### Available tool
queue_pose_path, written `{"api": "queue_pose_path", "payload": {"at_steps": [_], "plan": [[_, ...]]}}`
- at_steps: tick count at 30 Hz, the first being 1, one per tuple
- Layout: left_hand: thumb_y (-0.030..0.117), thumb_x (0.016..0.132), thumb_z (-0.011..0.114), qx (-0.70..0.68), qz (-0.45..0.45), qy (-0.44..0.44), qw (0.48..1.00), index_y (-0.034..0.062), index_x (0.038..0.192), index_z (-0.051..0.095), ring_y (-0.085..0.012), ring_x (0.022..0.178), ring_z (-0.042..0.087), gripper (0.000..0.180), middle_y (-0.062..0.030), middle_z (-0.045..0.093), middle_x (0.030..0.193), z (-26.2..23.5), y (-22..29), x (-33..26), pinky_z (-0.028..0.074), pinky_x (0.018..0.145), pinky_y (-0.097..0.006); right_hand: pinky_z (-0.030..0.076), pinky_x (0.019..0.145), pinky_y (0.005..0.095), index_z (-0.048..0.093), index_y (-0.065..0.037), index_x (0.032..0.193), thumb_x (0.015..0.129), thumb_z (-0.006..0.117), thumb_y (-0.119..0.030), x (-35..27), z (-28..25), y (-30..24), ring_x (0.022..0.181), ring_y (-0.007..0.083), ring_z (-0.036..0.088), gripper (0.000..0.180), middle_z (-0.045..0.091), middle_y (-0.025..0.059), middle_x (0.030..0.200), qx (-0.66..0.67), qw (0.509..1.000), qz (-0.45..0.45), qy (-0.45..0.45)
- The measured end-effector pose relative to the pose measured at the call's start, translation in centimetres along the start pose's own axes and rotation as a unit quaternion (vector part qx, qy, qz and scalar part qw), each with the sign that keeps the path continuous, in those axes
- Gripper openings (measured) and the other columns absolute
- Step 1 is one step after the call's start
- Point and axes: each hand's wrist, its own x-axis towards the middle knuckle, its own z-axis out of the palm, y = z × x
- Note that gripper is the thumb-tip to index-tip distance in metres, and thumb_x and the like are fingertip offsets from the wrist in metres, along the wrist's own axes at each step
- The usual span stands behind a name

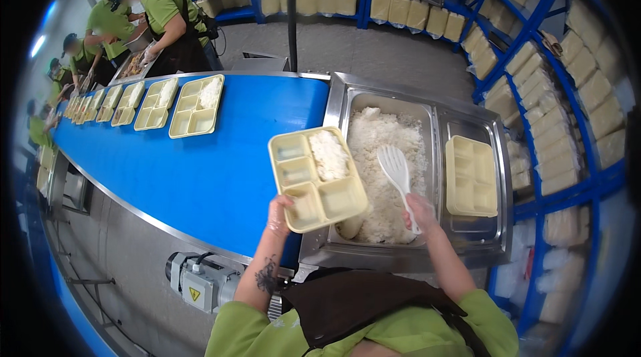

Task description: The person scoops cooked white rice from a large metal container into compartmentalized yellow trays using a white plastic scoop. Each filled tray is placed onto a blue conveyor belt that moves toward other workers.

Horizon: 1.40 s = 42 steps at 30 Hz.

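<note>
My left hand [279, 215] grips the near left corner of a cream compartment tray [341, 201], holding it tilted over the belt's end and the rice pan's edge. White rice [329, 155] fills the tray's far right compartment; the others hold no food. My right hand [420, 214] is closed round the handle of a white slotted rice paddle [396, 165], its head over the cooked rice [375, 143] in the steel pan [431, 113]. Right of the pan, more cream trays [471, 177], seemingly stacked, sit in a steel recess.
Several trays with rice [195, 107] line the far side of the blue conveyor belt [234, 150]. Co-workers [170, 20] stand along its far left. A motor [200, 283] juts out below the near edge. Blue shelves [534, 30] with wrapped tray stacks curve round the right.
</note>
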Motion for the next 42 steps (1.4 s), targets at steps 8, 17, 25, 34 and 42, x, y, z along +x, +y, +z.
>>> {"api": "queue_pose_path", "payload": {"at_steps": [8, 17, 25, 34, 42], "plan": [[0.010, 0.079, 0.055, 0.571, 0.328, 0.327, 0.678, 0.0032, 0.112, 0.052, -0.0205, 0.085, 0.058, 0.034, -0.0120, 0.060, 0.097, -5.8, 11.0, 4.7, 0.047, 0.076, -0.033, 0.043, 0.039, 0.0274, 0.050, -0.002, 0.092, 0.084, 0.048, -0.016, 0.4, -5.6, 5.5, 0.046, 0.0151, 0.052, 0.016, 0.053, 0.0078, 0.060, -0.056, 0.995, 0.065, 0.052], [0.016, 0.079, 0.060, 0.792, 0.373, 0.143, 0.461, 0.0092, 0.100, 0.060, -0.0322, 0.095, 0.054, 0.022, -0.0123, 0.060, 0.100, 3.1, 1.2, -3.4, 0.043, 0.081, -0.041, 0.039, 0.039, 0.0227, 0.051, -0.005, 0.093, 0.083, 0.051, -0.015, 8.0, -6.3, 8.8, 0.047, 0.0093, 0.046, 0.014, 0.052, 0.0030, 0.066, 0.069, 0.992, 0.076, 0.075], [0.019, 0.079, 0.060, 0.815, 0.327, 0.199, 0.434, 0.0121, 0.099, 0.061, -0.0338, 0.094, 0.052, 0.021, -0.0122, 0.058, 0.104, 0.9, 4.9, 3.6, 0.040, 0.081, -0.042, 0.035, 0.036, 0.0257, 0.048, -0.007, 0.083, 0.085, 0.048, -0.019, 15.3, -5.1, 7.9, 0.040, 0.0114, 0.044, 0.012, 0.048, 0.0031, 0.057, 0.049, 0.999, 0.014, -0.010], [0.008, 0.073, 0.060, 0.787, 0.429, 0.130, 0.424, 0.0119, 0.118, 0.050, -0.0313, 0.100, 0.051, 0.047, -0.0136, 0.051, 0.115, 12.2, 0.7, 5.0, 0.046, 0.081, -0.039, 0.036, 0.035, 0.0285, 0.044, -0.007, 0.074, 0.086, 0.047, -0.023, 18.6, -2.9, 5.6, 0.037, 0.0127, 0.043, 0.020, 0.046, 0.0044, 0.051, -0.055, 0.996, -0.061, 0.023], [0.008, 0.073, 0.051, 0.751, 0.339, -0.355, 0.442, 0.0042, 0.109, 0.052, -0.0286, 0.093, 0.055, 0.036, -0.0127, 0.054, 0.111, 24.2, -17.3, 4.9, 0.046, 0.078, -0.043, 0.046, 0.050, 0.0390, 0.027, -0.022, 0.129, 0.091, 0.036, -0.024, 15.3, -2.7, 6.6, 0.060, 0.0290, 0.059, 0.039, 0.059, 0.0193, 0.072, -0.513, 0.837, -0.178, 0.069]]}}
